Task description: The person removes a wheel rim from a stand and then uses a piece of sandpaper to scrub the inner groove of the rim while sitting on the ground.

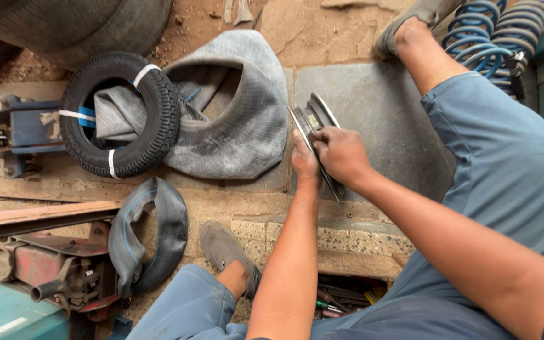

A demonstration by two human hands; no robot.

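Currently both hands are clamped on a small metal wheel rim (pixel 315 123), stood on edge on the grey floor slab (pixel 385 119) between the person's feet. Left hand (pixel 305 160) wraps the near-left edge, fingers curled shut; right hand (pixel 342 153) grips across the top, fingers closed over the rim's lip.

Risk, as I judge it: rim balances on its edge, so a slipped grip could tip it flat onto fingers or the slab. The lip looks thin, so a pinch or cut is possible.

Around: grey inner tube (pixel 247 107) lies just left of the rim, nearly touching, crowding that side. Small black tyre (pixel 121 113) with white straps overlaps the tube's far-left part. Black inner tube (pixel 152 233) sits near the left shoe (pixel 225 249). Blue coil springs (pixel 505 31) at the far-right corner, beside the right shoe (pixel 410 22). Hand tools (pixel 341 299) in a floor recess under the person.
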